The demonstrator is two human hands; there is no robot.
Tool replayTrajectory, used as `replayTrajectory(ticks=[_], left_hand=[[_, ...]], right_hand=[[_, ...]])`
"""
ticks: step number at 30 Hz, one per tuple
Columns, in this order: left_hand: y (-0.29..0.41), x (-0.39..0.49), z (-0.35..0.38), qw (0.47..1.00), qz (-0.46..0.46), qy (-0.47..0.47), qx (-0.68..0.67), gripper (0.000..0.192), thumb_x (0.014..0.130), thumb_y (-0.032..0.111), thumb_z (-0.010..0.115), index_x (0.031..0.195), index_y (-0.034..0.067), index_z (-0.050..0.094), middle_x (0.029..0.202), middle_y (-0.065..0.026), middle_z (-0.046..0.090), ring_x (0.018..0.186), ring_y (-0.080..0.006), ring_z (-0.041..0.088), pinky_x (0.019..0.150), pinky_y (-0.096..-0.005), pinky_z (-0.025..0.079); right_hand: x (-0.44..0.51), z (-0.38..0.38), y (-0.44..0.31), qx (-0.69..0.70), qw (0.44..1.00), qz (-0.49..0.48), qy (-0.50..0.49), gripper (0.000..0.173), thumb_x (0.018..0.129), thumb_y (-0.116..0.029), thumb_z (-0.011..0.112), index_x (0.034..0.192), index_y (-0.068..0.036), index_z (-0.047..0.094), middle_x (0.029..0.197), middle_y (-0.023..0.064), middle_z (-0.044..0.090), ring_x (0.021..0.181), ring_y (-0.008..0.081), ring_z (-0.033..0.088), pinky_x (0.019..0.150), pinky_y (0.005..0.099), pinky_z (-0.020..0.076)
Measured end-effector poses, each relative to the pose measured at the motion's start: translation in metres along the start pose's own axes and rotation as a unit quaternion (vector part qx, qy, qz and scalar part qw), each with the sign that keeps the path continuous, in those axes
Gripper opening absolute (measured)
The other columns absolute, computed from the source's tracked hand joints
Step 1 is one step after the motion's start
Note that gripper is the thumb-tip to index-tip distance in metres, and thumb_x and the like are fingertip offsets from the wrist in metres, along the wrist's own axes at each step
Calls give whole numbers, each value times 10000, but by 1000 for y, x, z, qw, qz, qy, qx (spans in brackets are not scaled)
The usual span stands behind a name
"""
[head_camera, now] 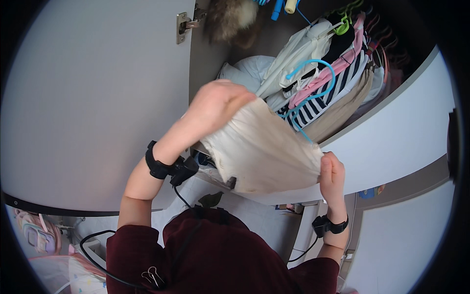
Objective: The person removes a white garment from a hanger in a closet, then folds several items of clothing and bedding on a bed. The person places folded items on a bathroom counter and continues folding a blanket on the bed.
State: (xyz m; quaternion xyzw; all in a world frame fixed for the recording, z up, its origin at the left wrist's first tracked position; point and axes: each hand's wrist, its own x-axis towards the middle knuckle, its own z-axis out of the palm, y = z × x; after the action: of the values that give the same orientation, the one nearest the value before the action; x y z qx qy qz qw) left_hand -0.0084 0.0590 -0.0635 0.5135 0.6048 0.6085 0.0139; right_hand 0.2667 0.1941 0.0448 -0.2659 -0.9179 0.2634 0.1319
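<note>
Between my two hands a cream cloth garment [264,150] is stretched out in front of an open wardrobe. My left hand [224,103] grips its upper left edge, a little blurred. The right edge is pinched in my right hand [332,171], fingers closed. A light blue hanger [333,82] stands out above the garment, its hook upward; its lower part is hidden behind the cloth. Whether the hanger is inside the garment I cannot tell. Behind it hang clothes, among them a navy and white striped one [312,110], a pink one [330,79] and a white one [293,55].
A wardrobe door [99,103] with a metal hinge [182,27] stands open at the left; another white panel [393,136] curves at the right. A green hanger [342,27] and brown fur [229,22] are near the top. Cables run from both wrist straps.
</note>
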Motion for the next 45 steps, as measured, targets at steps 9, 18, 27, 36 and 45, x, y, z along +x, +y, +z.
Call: replayTrajectory(ticks=[9, 18, 27, 36, 45], left_hand=[[-8, 2, 4, 979, -144, -54, -137, 286, 925, 234, 597, 750, 10, 564, 633, -149, 502, 564, -321, 471, 552, -378, 404], [0, 7, 12, 994, -12, -66, -81, 173, 886, 147, 637, 809, 0, 589, 680, -129, 540, 593, -272, 512, 554, -337, 419], [-12, 24, -9, 979, -165, -48, -107, 258, 968, 189, 539, 808, -13, 549, 610, -56, 447, 602, -94, 379, 544, -260, 365], [-9, 83, 0, 993, -72, -60, -69, 180, 950, 160, 538, 892, -3, 587, 744, -113, 577, 675, -218, 544, 647, -302, 447], [7, 275, 21, 906, 161, 158, 358, 312, 841, 363, 649, 926, 63, 631, 878, -110, 665, 862, -317, 603, 770, -426, 438]], right_hand=[[12, -9, 8, 58, 996, 51, 52, 334, 1010, -247, 467, 770, -23, 527, 597, -30, 443, 510, 43, 419, 468, 223, 340], [39, -18, -9, -143, 989, -16, 29, 161, 909, -126, 595, 830, 14, 591, 740, 132, 579, 643, 281, 544, 590, 331, 436], [31, -64, -9, -39, 998, -35, -20, 265, 993, -181, 462, 804, 3, 487, 712, 52, 455, 643, 136, 435, 598, 272, 383], [1, -88, -24, -68, 977, 22, 200, 309, 1023, -226, 407, 811, -12, 481, 608, 31, 395, 593, 107, 356, 540, 274, 330], [33, -116, -80, -153, 935, -8, 319, 278, 1008, -202, 447, 841, 16, 486, 625, 105, 421, 569, 159, 368, 539, 298, 345]])
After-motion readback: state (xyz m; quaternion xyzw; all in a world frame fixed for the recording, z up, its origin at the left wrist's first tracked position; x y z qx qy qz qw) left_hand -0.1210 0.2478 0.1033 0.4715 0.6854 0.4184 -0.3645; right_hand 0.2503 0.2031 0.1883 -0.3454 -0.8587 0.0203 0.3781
